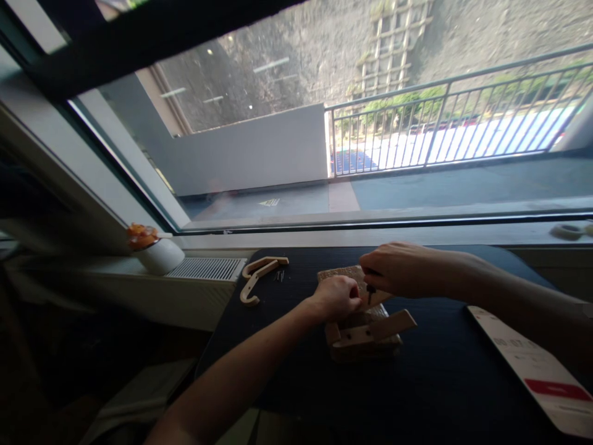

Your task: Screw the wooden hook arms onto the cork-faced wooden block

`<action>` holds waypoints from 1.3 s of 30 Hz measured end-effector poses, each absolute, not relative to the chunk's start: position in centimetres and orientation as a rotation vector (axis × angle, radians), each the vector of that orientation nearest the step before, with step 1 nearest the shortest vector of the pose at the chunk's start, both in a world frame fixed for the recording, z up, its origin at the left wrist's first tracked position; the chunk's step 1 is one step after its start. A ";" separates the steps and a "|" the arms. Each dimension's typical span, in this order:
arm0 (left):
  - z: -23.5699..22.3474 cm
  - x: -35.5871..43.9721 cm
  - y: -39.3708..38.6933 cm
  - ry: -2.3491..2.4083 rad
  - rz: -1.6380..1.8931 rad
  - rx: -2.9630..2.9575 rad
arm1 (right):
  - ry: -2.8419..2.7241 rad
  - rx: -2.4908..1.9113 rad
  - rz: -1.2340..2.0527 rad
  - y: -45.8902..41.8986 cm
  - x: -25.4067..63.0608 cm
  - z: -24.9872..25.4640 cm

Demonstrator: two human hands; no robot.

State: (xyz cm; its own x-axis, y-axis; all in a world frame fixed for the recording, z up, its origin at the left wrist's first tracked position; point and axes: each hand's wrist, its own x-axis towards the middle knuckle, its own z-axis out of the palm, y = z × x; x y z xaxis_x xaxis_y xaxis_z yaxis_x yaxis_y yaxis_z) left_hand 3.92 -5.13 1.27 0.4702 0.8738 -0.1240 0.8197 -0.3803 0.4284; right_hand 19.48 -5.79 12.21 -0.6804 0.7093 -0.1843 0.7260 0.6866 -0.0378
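My right hand [393, 269] is closed round the dark handle of a screwdriver [370, 295], whose shaft points down. Close beside its tip, my left hand [339, 293] has its fingers pinched together; what they hold is hidden. Under both hands lies a wooden board [340, 272] with a glossy, wrinkled surface, perhaps wrapped. Nearest me on it rests a wooden hook [359, 335] with two dark spots along its flat bar. Another wooden piece shows partly behind my left fingers.
Two loose wooden hooks [252, 285] and several small screws [280, 275] lie on the left of the black table [287, 358]. A tablet-like screen [523, 364] with digits lies at the right. Beyond are a white pot [160, 256], a radiator [208, 268] and a window.
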 end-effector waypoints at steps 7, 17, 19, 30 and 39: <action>1.8 3.9 -5.1 1.371 0.154 2.349 | 2.821 1.273 -0.022 -5.5 20.5 12.6; 2.4 3.9 -5.1 1.327 0.120 2.285 | 2.834 1.347 -0.071 -5.6 22.4 11.6; 2.5 3.9 -5.2 1.309 0.133 2.284 | 2.833 1.356 -0.083 -5.7 22.5 11.6; 1.8 4.1 -5.7 1.191 0.215 2.474 | 2.812 1.448 -0.065 -5.9 23.6 11.9; 1.5 4.1 -5.4 1.121 0.161 2.486 | 2.843 1.467 -0.080 -5.7 24.2 11.7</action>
State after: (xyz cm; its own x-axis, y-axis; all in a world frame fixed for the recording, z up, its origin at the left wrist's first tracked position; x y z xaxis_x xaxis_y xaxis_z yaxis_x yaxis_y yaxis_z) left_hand 4.09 -5.45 1.51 0.6705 0.7394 -0.0605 0.6923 -0.5944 0.4091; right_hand 24.20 -5.65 11.73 -0.5787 0.8150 0.0294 0.8121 0.5792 -0.0710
